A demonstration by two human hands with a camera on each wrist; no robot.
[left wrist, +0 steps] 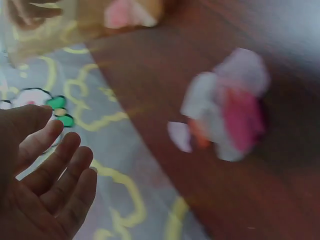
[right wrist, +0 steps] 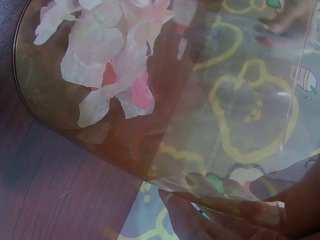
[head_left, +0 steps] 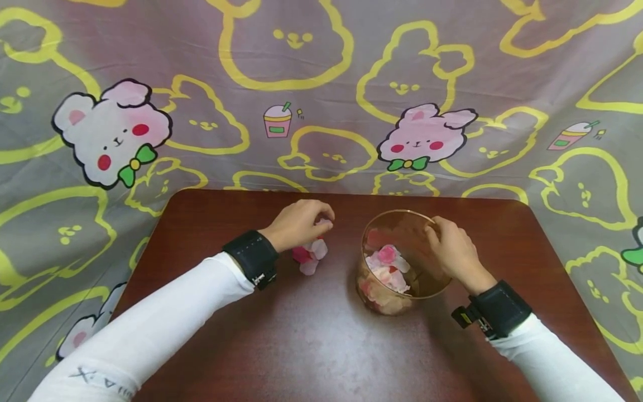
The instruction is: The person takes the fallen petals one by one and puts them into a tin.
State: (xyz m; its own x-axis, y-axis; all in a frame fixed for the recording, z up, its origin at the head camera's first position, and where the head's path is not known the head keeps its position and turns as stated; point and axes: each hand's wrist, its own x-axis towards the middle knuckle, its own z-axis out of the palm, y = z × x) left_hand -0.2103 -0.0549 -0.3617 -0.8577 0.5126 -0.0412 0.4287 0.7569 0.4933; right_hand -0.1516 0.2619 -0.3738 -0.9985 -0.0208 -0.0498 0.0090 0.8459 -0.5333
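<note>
So the left hand is hovering over a little heap of loose petals sitting on the brown desk, pink and white ones, just left of the clear cup. From the head view the fingers look bent down over the top of the heap, touching or nearly touching it, but the left wrist view shows them fairly straight and loose with nothing in them, petals a bit off and blurry, so I'd call that grip relaxed and not pinching anything. The right hand is on the cup's right side, fingers curled around the rim and wall, and the right wrist view shows fingertips pressed on the plastic. The cup is tipped over toward the left hand, mouth facing the heap. Inside it there's already a bunch of petals, pale pink, white, a couple hot pink. Behind the desk hangs a grey cloth with yellow outlines and cartoon bunnies.
</note>
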